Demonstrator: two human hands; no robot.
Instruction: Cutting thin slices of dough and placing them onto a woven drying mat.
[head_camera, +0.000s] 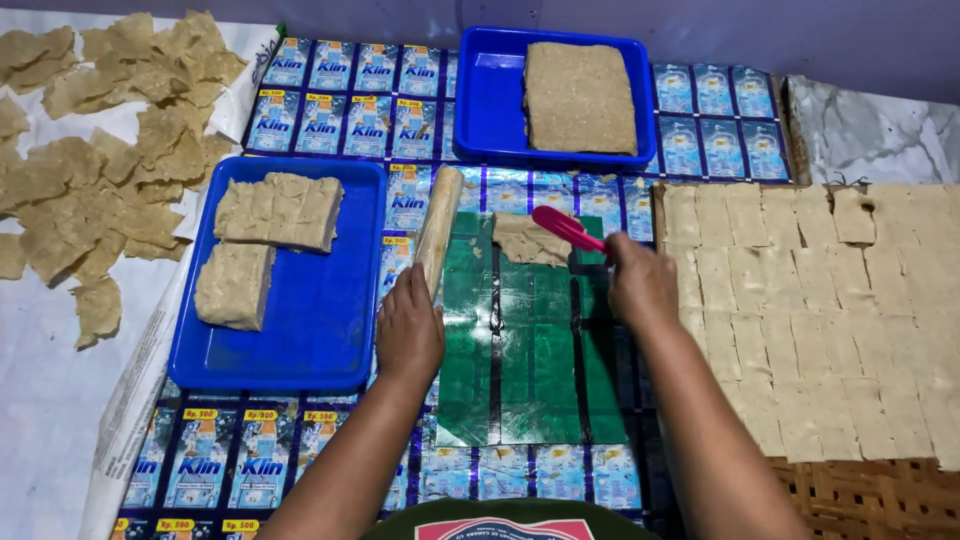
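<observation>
Hands at work on the green sheet (520, 340): left hand (410, 330) grips a wooden rolling pin (438, 228), right hand (640, 285) clasps a pink scraper (566, 227) touching soft, tearable dough (528, 240) at the sheet's far edge, seemingly best lifted from beneath.

From my remote seat, I saw a plain grey wall (800, 30) behind, a marbled slab (880, 135) at right, and dim, even light.

A mat of printed sachet wrappers (330, 110) covers the floor, carrying two blue trays (320, 330), a green plastic sheet (530, 350) and a woven bamboo rack (860, 495)
</observation>
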